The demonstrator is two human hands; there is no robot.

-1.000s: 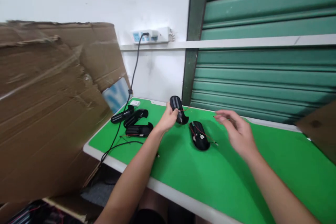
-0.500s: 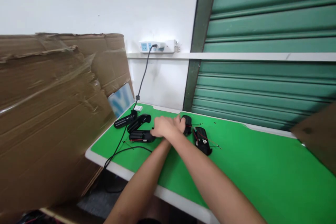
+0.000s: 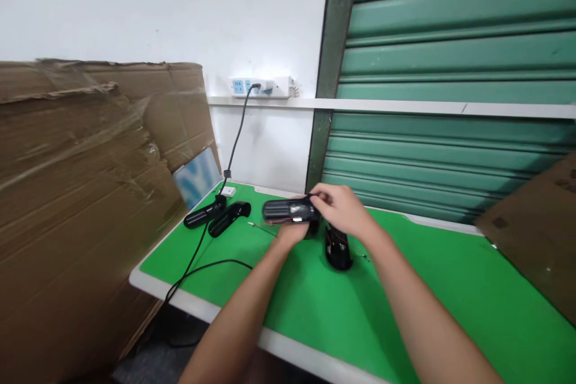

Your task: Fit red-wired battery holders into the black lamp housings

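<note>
Pinched in my right hand [image 3: 342, 207] is one end of a black plastic casing [image 3: 285, 210], with thin red and black wires trailing from it. It lies sideways above the table. My left hand [image 3: 293, 232] is under this casing, its fingers mostly hidden behind it. Beside the left hand a second dark part shows only in part; whether the hand grips it I cannot tell. Just below my right hand, another black casing [image 3: 338, 252] with wires rests on the green table top [image 3: 432, 300].
Two more black casings, one outer [image 3: 204, 214] and one inner [image 3: 229, 218], lie at the table's left. A black cable [image 3: 238, 132] runs from the wall power strip [image 3: 261, 87] across the table. Cardboard [image 3: 90, 210] stands along the left side, and a brown panel [image 3: 535, 228] at the right.
My hands were crossed over the table. They have uncrossed, and my right hand has lifted the wired casing from the left group and carried it right, above my left hand.
</note>
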